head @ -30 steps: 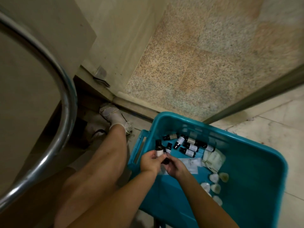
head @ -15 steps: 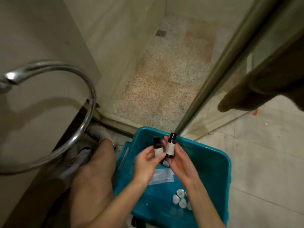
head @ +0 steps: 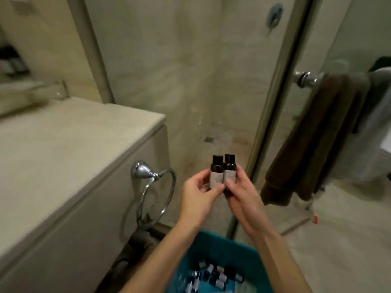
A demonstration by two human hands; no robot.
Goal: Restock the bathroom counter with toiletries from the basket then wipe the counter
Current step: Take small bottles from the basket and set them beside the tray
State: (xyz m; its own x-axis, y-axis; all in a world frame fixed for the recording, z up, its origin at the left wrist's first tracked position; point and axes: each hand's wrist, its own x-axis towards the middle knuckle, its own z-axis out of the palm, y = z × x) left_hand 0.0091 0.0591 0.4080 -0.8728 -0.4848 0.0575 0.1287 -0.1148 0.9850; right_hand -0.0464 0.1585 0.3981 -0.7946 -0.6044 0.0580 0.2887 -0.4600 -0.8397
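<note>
Two small dark bottles with white labels stand side by side, upright, in front of me. My left hand [head: 197, 196] pinches the left bottle [head: 216, 171]. My right hand [head: 243, 194] holds the right bottle [head: 230, 170], fingers curled round it. Below my forearms sits the teal basket [head: 230, 246], with several more dark bottles [head: 218, 278] lying in it. The beige bathroom counter [head: 63, 149] spreads out to my left, its corner level with the bottles.
A chrome towel ring [head: 155, 193] hangs on the counter's side panel. The glass shower door with its metal frame [head: 273, 115] stands straight ahead. A brown towel [head: 317, 140] hangs from the door handle at the right. A glass shelf [head: 31, 92] sits at the back left.
Both hands have risen out of the basket with one bottle each. My view has lifted from the floor and basket up to the counter top and shower door.
</note>
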